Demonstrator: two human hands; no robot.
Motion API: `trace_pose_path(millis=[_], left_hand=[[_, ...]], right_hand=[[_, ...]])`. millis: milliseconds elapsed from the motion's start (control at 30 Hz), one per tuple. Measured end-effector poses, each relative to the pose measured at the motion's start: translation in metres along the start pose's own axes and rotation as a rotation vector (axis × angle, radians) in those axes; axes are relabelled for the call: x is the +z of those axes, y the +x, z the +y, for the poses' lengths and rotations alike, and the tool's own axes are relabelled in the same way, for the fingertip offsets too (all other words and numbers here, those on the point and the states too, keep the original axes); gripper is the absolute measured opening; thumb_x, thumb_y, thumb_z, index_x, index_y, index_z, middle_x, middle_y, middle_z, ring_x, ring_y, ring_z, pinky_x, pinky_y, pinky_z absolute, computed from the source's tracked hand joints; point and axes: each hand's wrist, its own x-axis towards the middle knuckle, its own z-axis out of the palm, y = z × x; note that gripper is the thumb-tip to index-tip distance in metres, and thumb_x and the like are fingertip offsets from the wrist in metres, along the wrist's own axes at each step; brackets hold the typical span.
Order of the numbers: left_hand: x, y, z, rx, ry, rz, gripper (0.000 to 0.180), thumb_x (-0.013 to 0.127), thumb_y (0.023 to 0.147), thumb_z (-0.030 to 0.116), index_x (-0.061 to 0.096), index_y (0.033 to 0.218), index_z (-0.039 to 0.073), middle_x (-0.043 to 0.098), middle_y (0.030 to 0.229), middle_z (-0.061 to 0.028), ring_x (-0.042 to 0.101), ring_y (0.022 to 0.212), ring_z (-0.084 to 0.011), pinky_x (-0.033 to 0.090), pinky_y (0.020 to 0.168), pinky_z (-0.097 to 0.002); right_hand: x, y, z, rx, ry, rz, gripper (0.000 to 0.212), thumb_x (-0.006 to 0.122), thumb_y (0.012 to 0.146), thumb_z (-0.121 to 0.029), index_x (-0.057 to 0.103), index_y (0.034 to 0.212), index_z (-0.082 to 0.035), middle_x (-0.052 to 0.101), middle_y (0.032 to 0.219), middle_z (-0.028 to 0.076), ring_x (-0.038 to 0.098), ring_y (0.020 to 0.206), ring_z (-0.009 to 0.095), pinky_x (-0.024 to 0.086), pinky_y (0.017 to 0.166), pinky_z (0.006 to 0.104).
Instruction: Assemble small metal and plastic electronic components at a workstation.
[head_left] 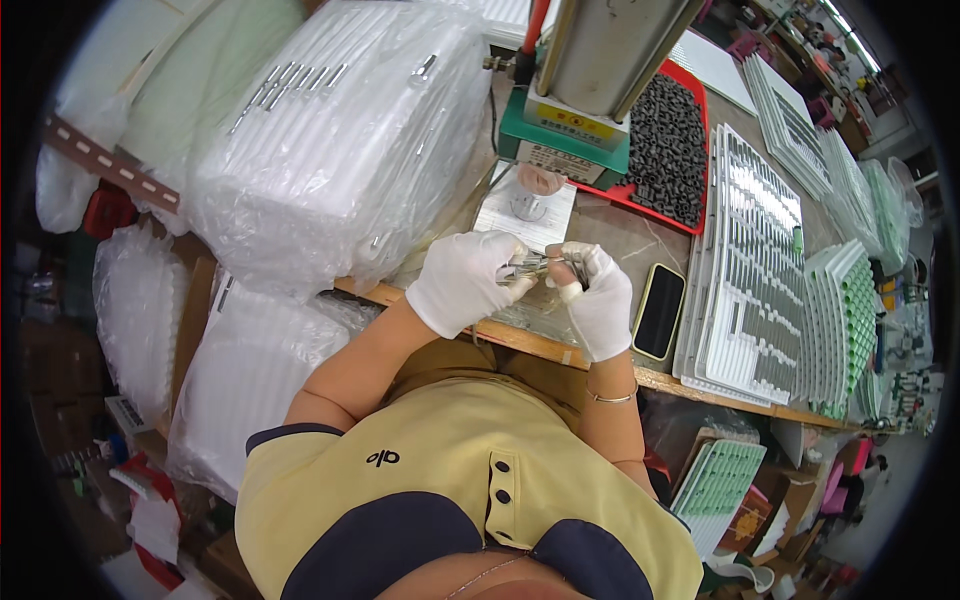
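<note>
Both my hands wear white gloves and meet over the table's front edge. My left hand (pixel 468 282) is closed around several slim silver metal tubes (pixel 524 264), whose ends stick out toward the right. With fingertips bare of the glove, my right hand (pixel 594 300) pinches at the ends of these tubes; whether it has a separate small part in its grip is too small to tell. Just beyond my hands, a round metal piece (pixel 528 207) stands on a white printed sheet (pixel 556 222) below a green bench press (pixel 565 150).
Right of the press, a red tray (pixel 700 228) holds many small black parts (pixel 662 150). A phone (pixel 660 310) lies beside my right hand. White ribbed trays (pixel 745 270) with silver tubes stand farther right. Plastic-wrapped white stacks (pixel 330 150) fill the left, with loose tubes on top.
</note>
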Motion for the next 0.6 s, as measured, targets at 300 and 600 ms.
trace_pose_path(millis=[300, 600], left_hand=[[-0.149, 0.063, -0.029, -0.191, 0.442, 0.302, 0.013, 0.058, 0.080, 0.011, 0.053, 0.088, 0.001, 0.055, 0.072, -0.0133, 0.054, 0.065, -0.0201, 0.043, 0.061, -0.0315], [-0.191, 0.143, -0.216, -0.519, 0.674, 0.011, 0.053, 0.072, 0.069, 0.034, 0.061, 0.104, -0.005, 0.063, 0.101, -0.0262, 0.061, 0.095, -0.0375, 0.046, 0.082, -0.0400]], right_hand=[[-0.082, 0.014, 0.013, 0.098, -0.784, 0.108, 0.032, 0.063, 0.085, -0.031, 0.062, 0.102, -0.003, 0.066, 0.091, 0.020, 0.064, 0.085, 0.036, 0.050, 0.075, 0.0404], [-0.114, 0.102, 0.050, 0.242, -1.119, 0.368, 0.019, 0.058, 0.086, -0.026, 0.068, 0.098, -0.017, 0.067, 0.091, 0.013, 0.064, 0.088, 0.032, 0.051, 0.076, 0.0416]])
